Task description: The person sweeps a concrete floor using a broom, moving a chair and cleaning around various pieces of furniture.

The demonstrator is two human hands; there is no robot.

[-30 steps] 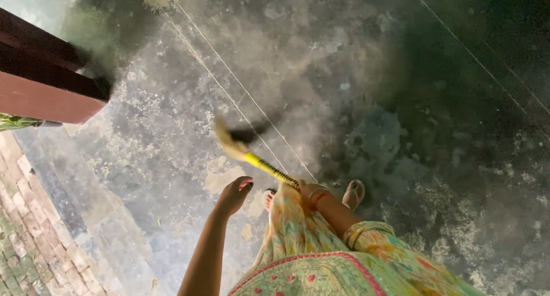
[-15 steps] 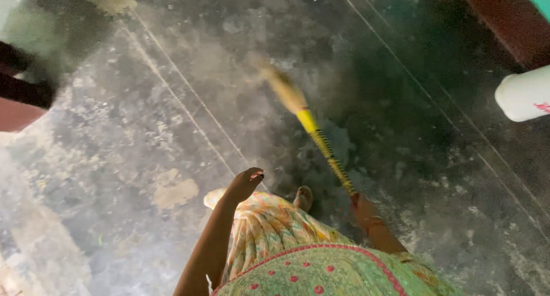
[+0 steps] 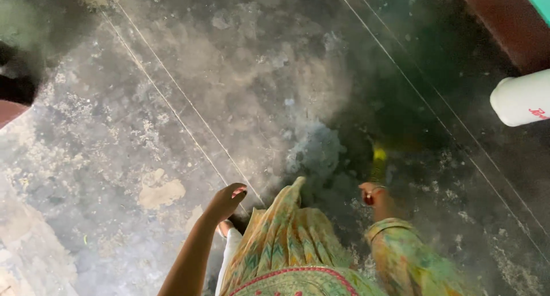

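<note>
I look straight down at a worn, patchy grey stone floor (image 3: 189,89). My right hand (image 3: 375,195), with bangles at the wrist, is closed around the yellow handle of a broom (image 3: 378,158); the broom is blurred and its brush end is lost in the dark patch ahead. My left hand (image 3: 226,201) hangs free beside my patterned yellow-green skirt (image 3: 286,238), fingers loosely curled and holding nothing. One foot shows just under my left hand.
A white plastic container (image 3: 521,98) lies at the right edge. A dark red step or ledge (image 3: 498,21) runs along the top right corner, and another dark red edge (image 3: 11,101) shows at the far left. Thin straight lines cross the floor diagonally.
The broom has swung from the left, across the front, to a short blurred stub near my right hand. My view has shifted right, bringing the white container in.
</note>
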